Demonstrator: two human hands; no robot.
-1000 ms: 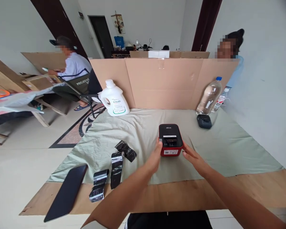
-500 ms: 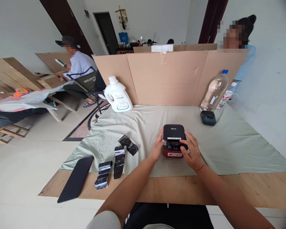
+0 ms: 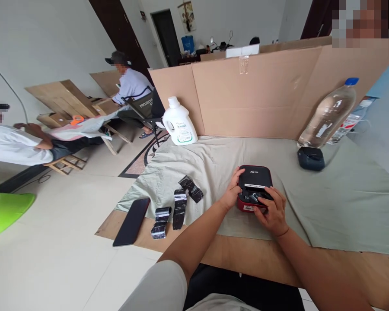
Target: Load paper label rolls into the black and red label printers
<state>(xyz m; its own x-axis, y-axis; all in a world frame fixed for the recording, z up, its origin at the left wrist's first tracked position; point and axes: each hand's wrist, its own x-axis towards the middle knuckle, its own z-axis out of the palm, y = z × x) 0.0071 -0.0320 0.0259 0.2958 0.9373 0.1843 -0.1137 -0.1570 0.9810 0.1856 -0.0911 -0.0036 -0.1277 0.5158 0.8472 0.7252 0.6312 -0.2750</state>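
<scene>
A small black-and-red label printer point(image 3: 255, 174) stands on the cloth in front of me, with a white strip across its top and a dark slot towards the front. My left hand point(image 3: 232, 193) grips its left side, fingers along the edge. Against the right and front sides is my right hand point(image 3: 274, 211), its fingers over the slot area and its thumb low at the front; what the fingertips press on is partly hidden. To the left lie shiny black strips: a flat one point(image 3: 191, 188), a part-rolled one point(image 3: 180, 209) and another curled one point(image 3: 161, 222).
A dark phone-like slab point(image 3: 131, 222) lies at the table's left edge. Behind stand a white detergent jug point(image 3: 180, 123), a cardboard screen point(image 3: 246, 103), a large clear bottle point(image 3: 329, 114) and a small black device point(image 3: 311, 158). Other people sit to the left and behind the screen.
The view has swung left, bringing another seated person and a green object into sight. Both hands stay at the printer; my right hand has shifted slightly down its front right corner.
</scene>
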